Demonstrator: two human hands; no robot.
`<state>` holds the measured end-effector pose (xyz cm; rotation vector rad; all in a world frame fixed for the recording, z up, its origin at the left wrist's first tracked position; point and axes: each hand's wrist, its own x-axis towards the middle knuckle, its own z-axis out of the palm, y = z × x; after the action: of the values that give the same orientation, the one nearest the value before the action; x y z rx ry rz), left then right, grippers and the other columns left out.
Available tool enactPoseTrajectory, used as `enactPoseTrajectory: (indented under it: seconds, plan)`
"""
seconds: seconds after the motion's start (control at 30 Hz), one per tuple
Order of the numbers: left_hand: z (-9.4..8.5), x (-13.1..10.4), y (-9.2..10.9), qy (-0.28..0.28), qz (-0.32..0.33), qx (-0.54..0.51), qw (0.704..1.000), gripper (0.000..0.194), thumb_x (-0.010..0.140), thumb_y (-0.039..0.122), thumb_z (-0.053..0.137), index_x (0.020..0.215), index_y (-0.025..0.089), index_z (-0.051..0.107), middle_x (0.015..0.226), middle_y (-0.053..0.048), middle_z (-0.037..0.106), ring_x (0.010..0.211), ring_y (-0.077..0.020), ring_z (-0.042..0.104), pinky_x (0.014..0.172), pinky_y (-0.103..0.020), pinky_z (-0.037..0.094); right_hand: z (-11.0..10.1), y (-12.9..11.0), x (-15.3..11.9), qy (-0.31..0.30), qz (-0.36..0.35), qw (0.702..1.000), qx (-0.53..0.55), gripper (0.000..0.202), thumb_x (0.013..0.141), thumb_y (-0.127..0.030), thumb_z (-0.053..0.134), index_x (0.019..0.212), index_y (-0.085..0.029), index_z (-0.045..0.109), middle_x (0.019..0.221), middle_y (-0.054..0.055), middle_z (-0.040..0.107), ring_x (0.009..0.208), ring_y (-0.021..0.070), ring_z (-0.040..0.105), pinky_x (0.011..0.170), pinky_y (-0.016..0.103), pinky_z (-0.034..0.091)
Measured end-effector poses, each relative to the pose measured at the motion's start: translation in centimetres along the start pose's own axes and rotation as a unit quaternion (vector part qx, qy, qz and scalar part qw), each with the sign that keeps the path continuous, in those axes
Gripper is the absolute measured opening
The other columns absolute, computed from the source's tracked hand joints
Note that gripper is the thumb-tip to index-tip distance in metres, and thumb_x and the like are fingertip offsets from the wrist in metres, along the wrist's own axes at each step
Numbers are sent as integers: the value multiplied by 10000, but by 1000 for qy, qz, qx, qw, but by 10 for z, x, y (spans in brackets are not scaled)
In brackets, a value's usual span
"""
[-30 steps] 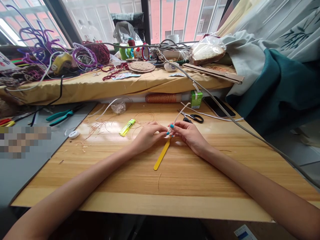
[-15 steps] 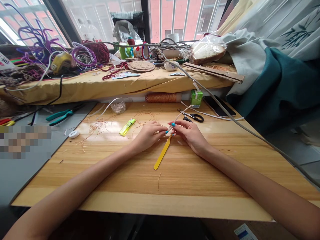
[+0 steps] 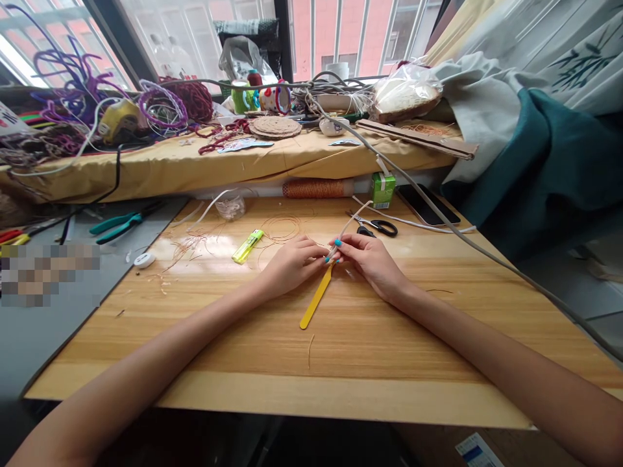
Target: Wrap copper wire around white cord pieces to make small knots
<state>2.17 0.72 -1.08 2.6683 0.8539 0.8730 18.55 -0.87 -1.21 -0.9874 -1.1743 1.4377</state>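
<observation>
My left hand (image 3: 298, 264) and my right hand (image 3: 370, 261) meet near the middle of the wooden table, fingertips pinched together. Between them they hold a thin white cord (image 3: 351, 220), whose free end sticks up toward the back right. A flat yellow stick with a narrowed tip (image 3: 316, 297) lies just below my fingertips; whether they touch its tip I cannot tell. Black-handled scissors (image 3: 383, 227) rest behind my right hand. To the left of my left hand lies a yellow-green lighter (image 3: 248, 246). The fingers hide where the cord is gripped.
A green carton (image 3: 383, 189) and a phone (image 3: 428, 206) stand and lie at the back right. A thread spool (image 3: 314, 189) lies at the back. Loose thread scraps (image 3: 192, 245) and a clear jar (image 3: 230, 207) are at left. A grey cable (image 3: 462, 231) crosses the right side.
My left fingertips have shifted very slightly to the right along the cord. Otherwise both hands and the yellow stick stay almost where they were.
</observation>
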Motion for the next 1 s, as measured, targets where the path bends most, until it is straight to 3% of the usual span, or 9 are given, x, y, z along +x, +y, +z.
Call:
enactPoseTrajectory:
  seconds: [0.17,0.3,0.6,0.77,1.0]
  plan:
    - [4,-3,-1,-7,24,60,998,255,818,301,426,807,149,630,717,-50,615,692,-133,487,635,-257,399,-1,3,2,19,-23,999,-34,168,648,-313,633,680,-154,590,580,-26,553,565,74,503,575,209,406]
    - [5,-4,-1,-10,30,85,996,273,833,263,394,773,138,629,689,-53,604,671,-133,480,613,-251,392,-2,3,2,32,-32,998,-50,188,656,-333,622,696,-152,591,550,-38,525,537,67,476,550,202,389]
    - [-4,1,4,-23,-74,-39,996,207,822,172,409,811,155,615,766,-33,635,696,-110,556,628,-225,434,-1,-1,0,13,8,1000,-12,218,653,-368,627,699,-156,610,621,-4,583,524,61,510,480,176,390]
    - [-5,1,4,-47,-65,-52,995,208,822,151,397,883,147,596,863,-54,632,795,-123,561,714,-251,440,-1,-1,1,5,22,1000,-18,203,649,-342,635,654,-140,614,617,7,595,502,58,520,453,167,392]
    - [-1,0,1,-43,-53,-10,998,217,822,142,387,907,124,586,845,-74,621,783,-138,548,700,-262,440,1,-5,-1,12,40,999,3,158,646,-290,635,697,-141,631,577,-8,584,448,51,486,364,163,326]
